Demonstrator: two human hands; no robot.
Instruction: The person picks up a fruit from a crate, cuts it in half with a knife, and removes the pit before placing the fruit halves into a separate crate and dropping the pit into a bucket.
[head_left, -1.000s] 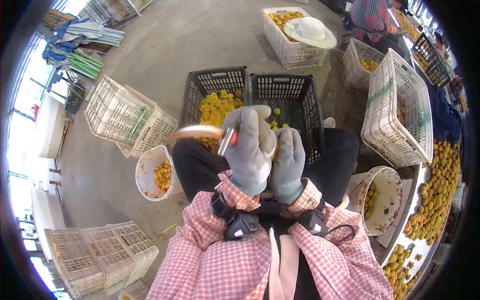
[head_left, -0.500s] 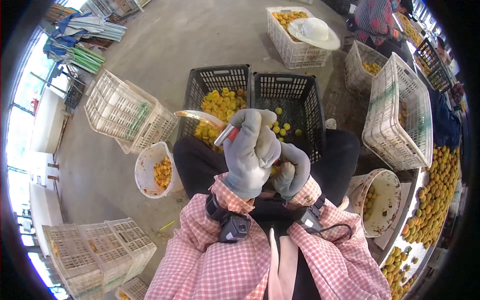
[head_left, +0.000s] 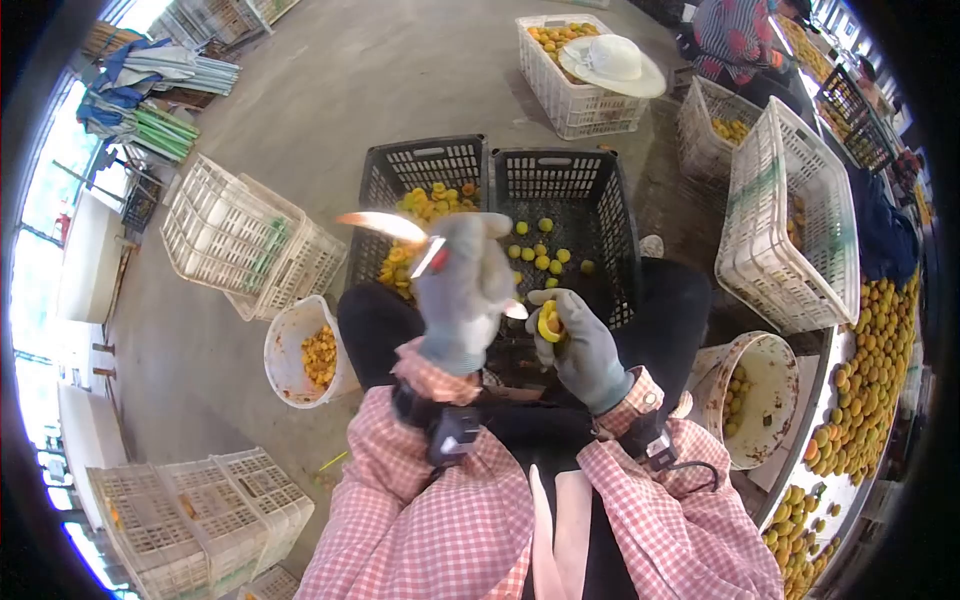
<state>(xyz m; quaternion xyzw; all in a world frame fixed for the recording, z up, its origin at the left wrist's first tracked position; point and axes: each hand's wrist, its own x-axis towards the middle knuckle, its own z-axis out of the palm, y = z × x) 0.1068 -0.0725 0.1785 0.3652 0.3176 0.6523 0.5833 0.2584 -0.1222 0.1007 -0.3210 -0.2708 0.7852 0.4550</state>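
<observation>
My gloved left hand [head_left: 462,285] is closed round the handle of a curved knife [head_left: 385,226], whose blade points left; both are smeared by motion. A small pale tip shows at the hand's lower right, too blurred to name. My gloved right hand [head_left: 585,350] grips a cut apricot [head_left: 550,322], yellow-green outside with a darker orange middle. Beyond my hands stand two black crates side by side. The left black crate [head_left: 425,152] holds a heap of yellow cut fruit, partly hidden by my left hand. In the right black crate [head_left: 565,165] lie several yellow-green pieces.
A white bucket [head_left: 283,345] with orange pieces stands left of my knees, another bucket [head_left: 775,440] at right. White crates [head_left: 240,230] are stacked on both sides. A hat [head_left: 615,62] rests on a fruit-filled crate. Apricots [head_left: 870,390] cover a table at right. A person [head_left: 735,40] sits beyond.
My hands have moved apart: the left, with the knife, shifted left and away from the right. My right hand has turned, so the cut apricot now shows. The view has shifted slightly.
</observation>
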